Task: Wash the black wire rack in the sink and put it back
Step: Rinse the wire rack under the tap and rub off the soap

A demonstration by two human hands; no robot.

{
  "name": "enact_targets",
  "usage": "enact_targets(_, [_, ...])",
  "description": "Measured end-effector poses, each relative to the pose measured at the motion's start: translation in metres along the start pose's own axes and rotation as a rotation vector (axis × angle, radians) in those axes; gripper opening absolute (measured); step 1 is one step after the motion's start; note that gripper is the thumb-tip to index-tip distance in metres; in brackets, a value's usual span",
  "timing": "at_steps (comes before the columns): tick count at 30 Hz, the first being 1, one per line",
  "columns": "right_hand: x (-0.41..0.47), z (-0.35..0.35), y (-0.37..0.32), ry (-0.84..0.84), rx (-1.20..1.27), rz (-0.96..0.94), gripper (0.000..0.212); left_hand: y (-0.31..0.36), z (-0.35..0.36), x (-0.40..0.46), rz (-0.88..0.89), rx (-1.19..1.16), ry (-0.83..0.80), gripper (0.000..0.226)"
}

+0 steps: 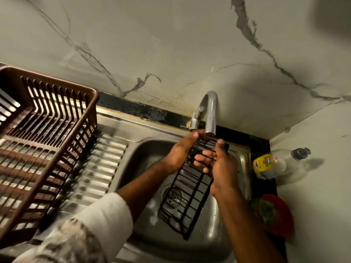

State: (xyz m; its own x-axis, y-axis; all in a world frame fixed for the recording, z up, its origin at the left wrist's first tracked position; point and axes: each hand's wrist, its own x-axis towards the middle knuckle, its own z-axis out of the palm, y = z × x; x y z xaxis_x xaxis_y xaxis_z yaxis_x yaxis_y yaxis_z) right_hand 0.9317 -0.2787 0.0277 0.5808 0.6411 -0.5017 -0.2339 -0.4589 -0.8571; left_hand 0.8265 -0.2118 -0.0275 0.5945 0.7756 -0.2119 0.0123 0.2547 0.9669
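Mid-wash, by the look of it; black wire rack (187, 190) held tilted over the sink (144, 154), top end under the faucet (209, 112); left hand (182, 149) closed on its upper edge; right hand (218, 164) gripping the right side, fingers through the wires; water flow not discernible; suds in basin; rinse and put-back remain.

Dim, warm light. Glare streaks the tap (210, 114) just above the hands. Motion blur smears the basket (43, 141) far left and the sleeve (91, 230) below. Wide-angle bending warps the edges.
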Motion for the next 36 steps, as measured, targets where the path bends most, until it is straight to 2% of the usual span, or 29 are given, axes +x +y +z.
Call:
enact_targets(3, [0.017,-0.011,-0.001,0.045,0.039,0.067,0.062,-0.016,0.005,-0.036,0.159,0.190,-0.073,0.050])
enact_targets(5, [0.021,-0.016,0.001,0.032,0.014,0.100,0.061,-0.024,0.005,-0.044,0.198,0.230,-0.101,0.053])
enact_targets(9, [0.005,-0.007,0.010,0.000,-0.100,0.065,0.061,-0.001,0.007,-0.031,0.147,0.098,-0.033,0.049])
enact_targets(12, [-0.004,-0.002,0.015,0.001,-0.127,0.006,0.063,0.014,0.004,0.006,0.064,0.160,0.090,0.046])
enact_targets(14, [0.000,-0.003,0.009,0.043,-0.091,0.006,0.064,0.021,0.007,0.019,-0.032,0.088,0.029,0.050])
enact_targets(17, [0.015,-0.008,-0.005,0.120,-0.025,0.013,0.061,0.017,0.010,0.025,-0.007,0.122,-0.082,0.051])
enact_targets(20, [0.031,-0.021,-0.017,0.185,0.121,0.039,0.056,0.002,0.012,-0.003,0.031,0.082,-0.174,0.080])
enact_targets(21, [0.034,-0.026,-0.019,0.195,0.149,0.053,0.055,-0.004,0.009,-0.014,0.090,0.100,-0.219,0.080])
enact_targets(23, [0.037,-0.032,-0.022,0.204,0.156,0.066,0.054,-0.019,-0.002,-0.031,0.130,0.153,-0.261,0.064])
enact_targets(26, [0.040,-0.031,-0.025,0.189,0.154,0.075,0.053,-0.017,-0.006,-0.036,0.094,0.161,-0.253,0.055])
enact_targets(29, [0.028,-0.014,-0.022,0.119,0.071,0.088,0.055,0.005,0.000,-0.010,-0.061,-0.027,-0.158,0.057])
enact_targets(32, [0.013,-0.003,-0.009,0.078,0.055,0.082,0.056,0.025,0.005,0.028,-0.146,-0.018,-0.046,0.038])
enact_targets(36, [0.027,-0.011,-0.016,0.119,0.195,0.132,0.055,0.026,0.009,0.047,-0.097,0.076,-0.135,0.034])
